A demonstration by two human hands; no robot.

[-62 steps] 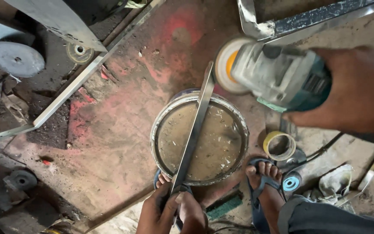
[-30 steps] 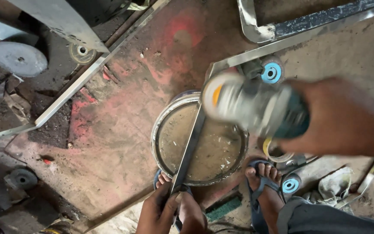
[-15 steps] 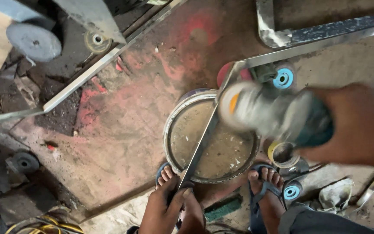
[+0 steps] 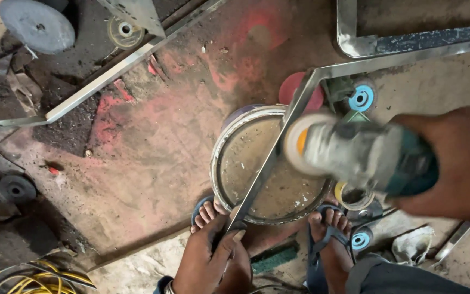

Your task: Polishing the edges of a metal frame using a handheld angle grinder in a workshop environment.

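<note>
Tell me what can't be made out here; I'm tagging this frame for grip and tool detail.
Head view only:
- Angle grinder: motion-blurred, so its disc face and switch are unreadable.
- Right hand: cut off by the right edge; its fingers wrap out of sight behind the grinder.
- Left hand: covers the near end of the metal bar.
- Bucket lid: partly hidden under bar and grinder.
</note>
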